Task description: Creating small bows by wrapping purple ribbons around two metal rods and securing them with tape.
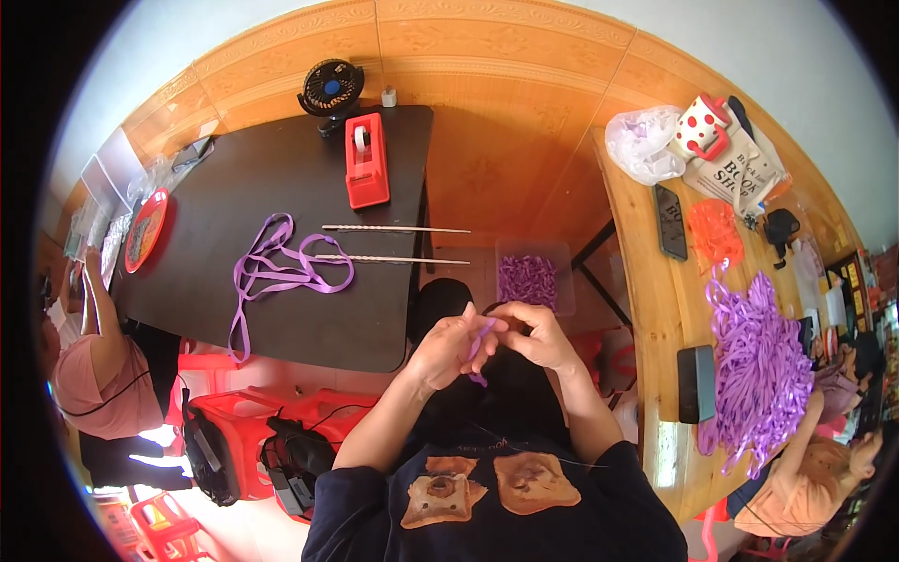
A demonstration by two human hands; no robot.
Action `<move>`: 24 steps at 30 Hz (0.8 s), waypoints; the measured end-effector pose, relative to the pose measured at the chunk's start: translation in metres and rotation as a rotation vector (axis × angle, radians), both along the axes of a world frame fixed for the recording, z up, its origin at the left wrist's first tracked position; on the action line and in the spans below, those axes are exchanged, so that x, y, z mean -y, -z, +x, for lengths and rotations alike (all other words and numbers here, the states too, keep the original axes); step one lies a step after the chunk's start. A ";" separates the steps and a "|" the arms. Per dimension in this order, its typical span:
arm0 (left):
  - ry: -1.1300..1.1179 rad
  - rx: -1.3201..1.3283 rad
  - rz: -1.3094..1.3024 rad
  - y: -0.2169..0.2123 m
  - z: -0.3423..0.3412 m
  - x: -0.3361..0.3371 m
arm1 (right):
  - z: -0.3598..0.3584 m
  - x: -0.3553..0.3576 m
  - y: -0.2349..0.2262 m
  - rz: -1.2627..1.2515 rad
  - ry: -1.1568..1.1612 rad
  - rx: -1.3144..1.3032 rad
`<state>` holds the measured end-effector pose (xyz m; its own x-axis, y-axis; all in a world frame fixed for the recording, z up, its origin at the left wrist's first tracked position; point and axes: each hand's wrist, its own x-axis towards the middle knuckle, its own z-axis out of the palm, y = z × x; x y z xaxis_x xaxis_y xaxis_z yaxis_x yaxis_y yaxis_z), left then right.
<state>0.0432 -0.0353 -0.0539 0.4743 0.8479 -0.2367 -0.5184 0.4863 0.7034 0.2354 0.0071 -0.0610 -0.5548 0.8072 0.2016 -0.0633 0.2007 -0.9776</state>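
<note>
The left hand and right hand meet over the lap, fingers curled, both pinching a short purple ribbon. A clear box of purple pieces sits just beyond them.

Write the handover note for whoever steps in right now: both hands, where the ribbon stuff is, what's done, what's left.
Left hand: pinching a short purple ribbon piece over the lap.
Right hand: fingers closed on the same piece from the other side.
Clear box ahead of the hands holds small purple pieces.
Long purple ribbon lies loose on the dark table, beside two thin sticks and a red tape dispenser.
Big heap of purple ribbon on the wooden table to the right.
Done: some pieces in the box. Left: both ribbon supplies remain.
</note>
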 end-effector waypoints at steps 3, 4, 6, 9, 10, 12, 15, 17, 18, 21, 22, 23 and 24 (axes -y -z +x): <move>-0.038 0.012 -0.003 0.004 -0.009 0.005 | -0.001 -0.004 -0.007 0.146 0.069 0.095; -0.030 -0.087 0.059 0.014 -0.010 0.006 | 0.000 -0.006 -0.008 0.289 0.128 0.144; -0.023 -0.182 0.086 0.020 -0.009 0.010 | 0.003 -0.010 -0.009 0.516 0.212 0.261; 0.011 -0.207 0.009 0.027 -0.008 0.010 | 0.004 -0.012 -0.017 0.727 0.296 0.389; 0.013 -0.207 0.006 0.027 -0.007 0.011 | 0.002 -0.010 -0.021 0.723 0.297 0.390; -0.058 -0.208 0.064 0.021 -0.001 0.009 | -0.001 -0.007 -0.029 0.575 0.234 0.256; -0.085 -0.246 0.140 0.011 0.001 0.012 | 0.014 -0.001 -0.027 -0.014 -0.094 0.023; -0.083 -0.283 0.180 -0.002 0.002 0.017 | 0.013 0.001 -0.026 -0.064 -0.124 0.019; -0.087 -0.325 0.221 -0.006 0.002 0.018 | 0.008 0.003 -0.025 -0.084 -0.082 -0.042; -0.129 -0.352 0.248 -0.006 0.003 0.023 | 0.007 0.000 -0.027 0.015 -0.045 -0.073; -0.131 -0.354 0.247 -0.009 0.003 0.024 | 0.007 -0.001 -0.029 0.133 -0.048 -0.043; -0.134 -0.390 0.246 -0.013 0.003 0.025 | 0.007 -0.002 -0.030 0.131 -0.049 -0.045; -0.136 -0.426 0.243 -0.017 0.002 0.027 | 0.007 0.000 -0.032 0.144 -0.057 -0.024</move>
<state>0.0455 -0.0621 -0.0368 0.2597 0.9501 -0.1729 -0.2078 0.2299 0.9508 0.2426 0.0075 -0.0288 -0.5926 0.7364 0.3265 -0.1015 0.3338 -0.9372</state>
